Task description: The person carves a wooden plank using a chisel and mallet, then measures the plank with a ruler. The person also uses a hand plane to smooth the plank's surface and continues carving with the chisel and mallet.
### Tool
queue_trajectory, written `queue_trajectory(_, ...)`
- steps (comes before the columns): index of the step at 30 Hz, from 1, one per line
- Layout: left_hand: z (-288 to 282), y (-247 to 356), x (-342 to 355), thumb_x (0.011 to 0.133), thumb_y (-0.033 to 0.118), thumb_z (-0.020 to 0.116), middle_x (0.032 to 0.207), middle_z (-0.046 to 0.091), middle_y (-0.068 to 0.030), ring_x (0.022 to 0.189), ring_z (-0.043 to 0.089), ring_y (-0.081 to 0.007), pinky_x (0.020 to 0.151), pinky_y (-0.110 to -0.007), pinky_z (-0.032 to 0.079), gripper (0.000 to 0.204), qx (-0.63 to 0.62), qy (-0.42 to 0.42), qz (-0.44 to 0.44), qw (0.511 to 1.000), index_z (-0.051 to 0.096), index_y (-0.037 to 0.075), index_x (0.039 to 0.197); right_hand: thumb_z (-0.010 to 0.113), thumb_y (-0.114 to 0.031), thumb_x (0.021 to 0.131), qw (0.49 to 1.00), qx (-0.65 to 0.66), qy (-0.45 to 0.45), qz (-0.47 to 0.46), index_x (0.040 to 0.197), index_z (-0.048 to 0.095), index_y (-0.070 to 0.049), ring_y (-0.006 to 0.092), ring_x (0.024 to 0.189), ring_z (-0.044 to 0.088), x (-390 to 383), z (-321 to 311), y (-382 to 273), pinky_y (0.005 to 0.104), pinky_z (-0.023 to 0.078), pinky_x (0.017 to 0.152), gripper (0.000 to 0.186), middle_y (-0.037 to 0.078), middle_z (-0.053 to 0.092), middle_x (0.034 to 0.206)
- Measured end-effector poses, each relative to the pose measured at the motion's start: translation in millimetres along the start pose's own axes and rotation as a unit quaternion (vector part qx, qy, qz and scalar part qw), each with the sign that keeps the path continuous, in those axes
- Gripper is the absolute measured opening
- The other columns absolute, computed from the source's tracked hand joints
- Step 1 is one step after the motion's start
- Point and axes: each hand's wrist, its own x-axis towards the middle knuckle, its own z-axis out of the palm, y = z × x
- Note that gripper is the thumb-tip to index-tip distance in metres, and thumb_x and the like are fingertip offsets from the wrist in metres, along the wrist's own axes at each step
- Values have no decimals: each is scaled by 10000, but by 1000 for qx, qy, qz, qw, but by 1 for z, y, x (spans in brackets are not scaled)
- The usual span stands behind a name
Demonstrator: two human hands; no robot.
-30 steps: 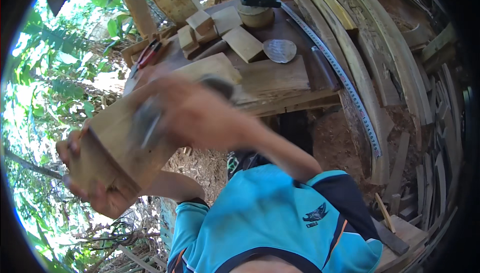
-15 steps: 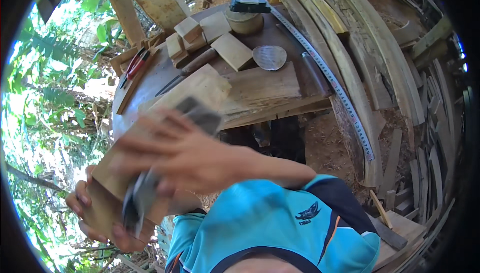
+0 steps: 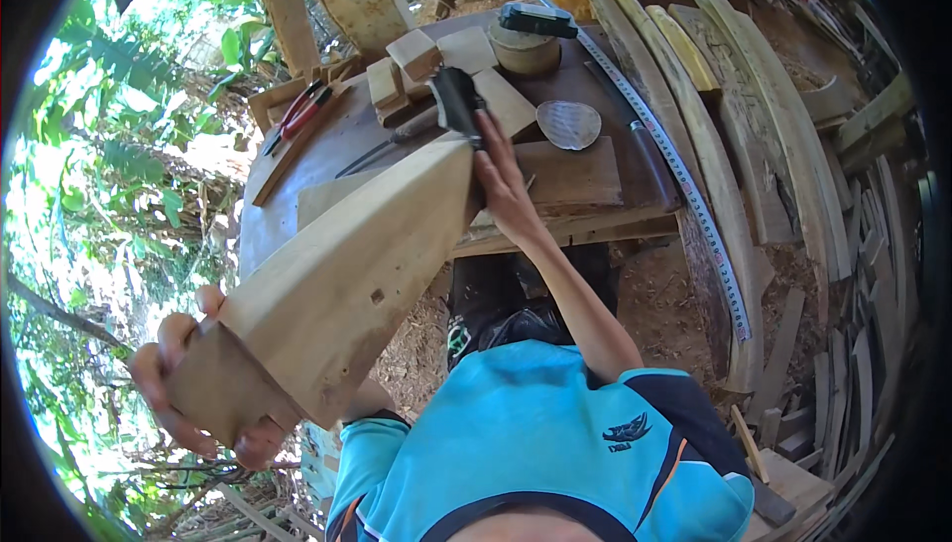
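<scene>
A long, pale wooden block (image 3: 347,274) slants across in front of me, its far end over the table and its near end at the lower left. My left hand (image 3: 174,383) wraps round that near end, fingers closed on the wood. At the far end is my right hand (image 3: 506,185), fingers stretched along a dark, curved sheet (image 3: 457,106) that looks like sandpaper. That sheet bends upward off the block's tip. The fingers partly hide where hand and sheet meet. A small square mark shows on the block's side.
On the table (image 3: 327,145) are red-handled pliers (image 3: 300,114), small wood blocks (image 3: 414,53), a clear oval disc (image 3: 568,125) and a round wooden piece (image 3: 526,50) bearing a dark device (image 3: 537,19). A measuring tape (image 3: 694,200) lies along curved planks (image 3: 783,125) at right.
My right hand has slid away from the near end to the block's far tip, taking the dark sheet along. My left hand keeps its grip at the near end.
</scene>
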Motion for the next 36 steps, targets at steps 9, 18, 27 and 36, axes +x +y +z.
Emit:
queue_trajectory(9,-15,41,-17,799,626,387,1168,476,-160,1003,532,-261,846,-402,475,768,391,450,-232,769,319,21,1267,424,-102,875,996,-34,76,-29,1185,499,-32,272,1214,366,-17,-28,-20,339,237,1012,326,127,452,1260)
queue_trajectory(18,12,-4,-7,915,473,267,934,516,-132,831,554,-205,671,-333,520,534,517,449,-64,726,453,-16,1022,482,-200,839,914,-31,-164,-369,1124,548,-135,189,995,535,4,15,-160,336,383,867,300,0,573,1118)
queue_trajectory(27,-45,21,-11,777,463,563,685,505,-100,617,549,-245,565,-359,469,436,239,17,-96,966,439,47,818,342,-175,847,991,-73,-115,1,956,605,29,299,853,594,1,-50,-45,322,432,831,350,176,622,899)
queue_trajectory(36,39,11,-32,813,456,469,1242,345,-278,1201,331,-391,944,-497,356,704,263,214,-74,938,188,101,1351,435,-194,827,959,-98,-247,-101,1176,450,15,330,1101,454,-24,-28,-115,382,327,958,407,201,494,1160)
